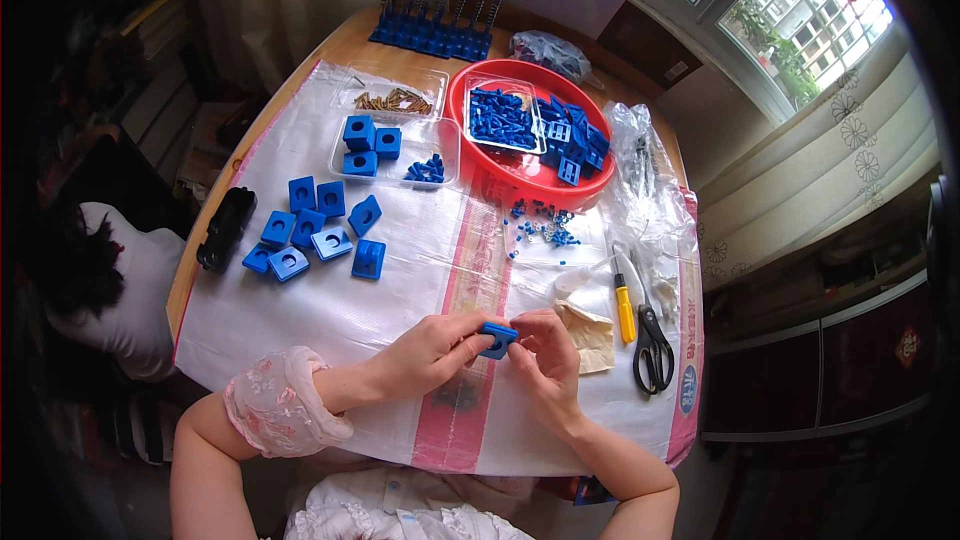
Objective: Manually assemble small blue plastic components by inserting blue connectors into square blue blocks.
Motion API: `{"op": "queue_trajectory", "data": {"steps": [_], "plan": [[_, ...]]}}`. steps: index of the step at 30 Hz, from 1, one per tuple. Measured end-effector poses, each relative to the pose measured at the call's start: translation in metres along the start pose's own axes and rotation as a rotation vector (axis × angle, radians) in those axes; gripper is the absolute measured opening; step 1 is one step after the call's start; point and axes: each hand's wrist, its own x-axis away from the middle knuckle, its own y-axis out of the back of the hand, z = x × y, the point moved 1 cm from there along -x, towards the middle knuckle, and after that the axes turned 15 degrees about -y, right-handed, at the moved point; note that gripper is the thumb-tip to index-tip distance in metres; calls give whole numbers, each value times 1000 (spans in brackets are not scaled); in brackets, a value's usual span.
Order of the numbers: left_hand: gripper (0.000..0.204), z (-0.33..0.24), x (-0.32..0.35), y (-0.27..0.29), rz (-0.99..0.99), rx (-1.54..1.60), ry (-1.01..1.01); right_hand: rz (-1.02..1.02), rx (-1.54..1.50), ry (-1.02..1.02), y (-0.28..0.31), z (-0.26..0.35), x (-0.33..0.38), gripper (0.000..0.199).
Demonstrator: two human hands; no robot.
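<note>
A loose, pale pink oversleeve (285, 402) wraps the left arm around the elbow, its thin-looking cloth bunched into soft folds and scattered with a floral pattern in white and deeper pink. A plainer gathered cuff (326, 408) finishes its far end. The right forearm (590, 445) is uncovered, and the left grip (438, 348) and right grip (550, 365) are bare. At the near edge shows a white top (400, 507) with ruffled trim.

The blue block (500, 330) is smooth plastic, the basin (520, 178) glossy.
</note>
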Motion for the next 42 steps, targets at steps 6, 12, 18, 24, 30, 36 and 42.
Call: {"op": "queue_trajectory", "data": {"steps": [6,12,18,24,30,36,42], "plan": [[32,-2,-3,0,65,-59,8,-52,6,74,1,-1,-1,18],[32,-1,-3,0,78,-60,-2,-46,-5,15,0,1,0,16],[32,1,-2,0,60,-26,-12,-8,-95,-14,1,0,0,13],[32,-4,-3,0,46,114,104,16,-148,-57,3,0,0,12],[33,1,-1,0,44,96,78,14,-127,-47,1,1,0,12],[32,-1,-1,-1,15,202,138,3,-99,-45,0,2,0,11],[32,-1,0,-1,27,211,138,14,-101,-54,2,0,1,10]]}}
